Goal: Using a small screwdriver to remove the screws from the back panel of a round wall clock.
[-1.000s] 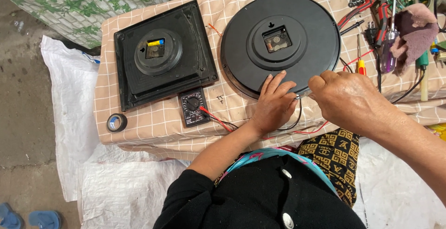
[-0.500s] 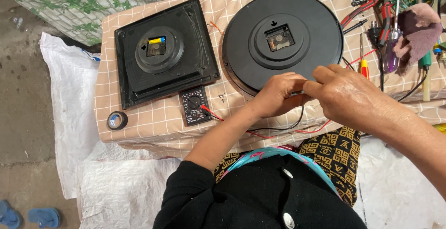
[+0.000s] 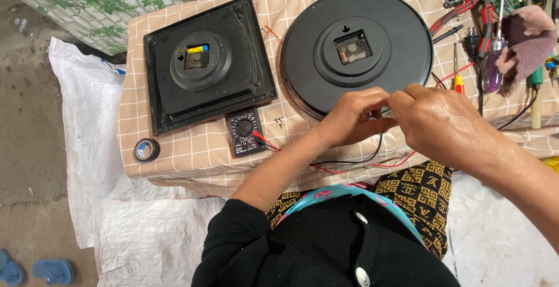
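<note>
My left hand (image 3: 354, 116) and my right hand (image 3: 438, 125) meet over the near edge of a round black clock back (image 3: 356, 51), fingers pinched together on the black and red test leads (image 3: 355, 163). Those leads loop down over the table edge and run back to a small black multimeter (image 3: 245, 131). Left of the round clock lies a square black clock back (image 3: 207, 65) with a battery in its centre movement. What the fingertips pinch is hidden between the two hands.
A roll of black tape (image 3: 147, 150) sits at the table's front left corner. Screwdrivers (image 3: 494, 54), pliers, a cloth (image 3: 527, 39) and circuit boards crowd the far right. The checked tablecloth (image 3: 192, 159) covers the table; white sacking (image 3: 81, 147) lies on the ground to the left.
Both hands have lifted from the table edge and come together over the round clock's near rim, drawing the leads up with them. The clocks and the multimeter have not moved.
</note>
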